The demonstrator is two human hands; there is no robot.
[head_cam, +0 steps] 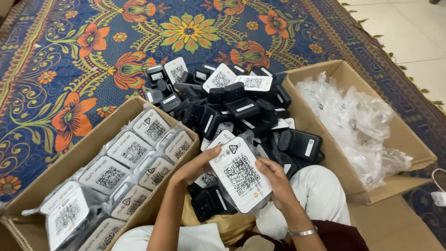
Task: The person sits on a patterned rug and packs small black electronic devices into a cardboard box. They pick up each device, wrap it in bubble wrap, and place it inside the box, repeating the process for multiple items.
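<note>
Underfoot lies a woven rug, dark blue with orange flowers and green leaves, meeting pale floor tiles at its fringed edge. I take the pile of small black plastic devices as my landmark: matte, boxy, round-cornered, some showing white label faces with square codes.

Just below the pile, I see both hands on 1 bagged device, a white rounded-rectangle face with a black square code, sheathed in glossy, crinkled clear plastic. My left hand curls around its left edge, fingers wrapped partly shut on the bag, thumb on top. My right hand grips the right edge, fingers bent and closed on it; a thin metal bangle circles that wrist. The device sits tilted above my lap, over white cloth.

Left of the pile stands an open brown cardboard box, packed with bagged devices in rows, white faces up under shiny film. Right of the pile, a second cardboard box holds a heap of loose, clear, wrinkled bags.
</note>
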